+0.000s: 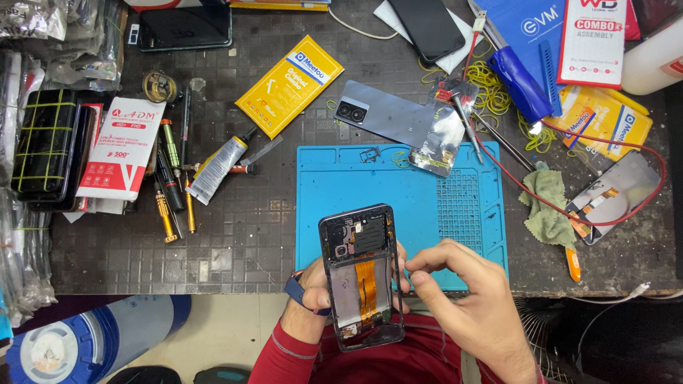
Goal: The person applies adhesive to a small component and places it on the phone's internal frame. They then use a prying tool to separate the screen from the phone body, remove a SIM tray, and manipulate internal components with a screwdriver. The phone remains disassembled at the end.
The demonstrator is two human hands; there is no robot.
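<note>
Cradling an opened phone (361, 276) from behind, your left hand (313, 288) is wrapping its fingers around the frame, clamped on it, with the bared insides and an orange flex cable (366, 283) facing you. The phone is hovering upright at the 6 o'clock edge of the blue work mat (398, 192), above your red-sleeved lap. Your right hand (466, 299) is sitting at the phone's 3 o'clock side, thumb and forefinger pinched together against the right rim of the frame; whether anything small is caught between them, you cannot tell. At 12 o'clock from the phone, a grey back cover (384, 112) is lying just past the mat. A glue tube (217, 169) and screwdrivers (171, 186) are resting at 10 o'clock, and a green cloth (548, 206) is lying crumpled at 2 o'clock, ringed by a red cable (644, 153).
</note>
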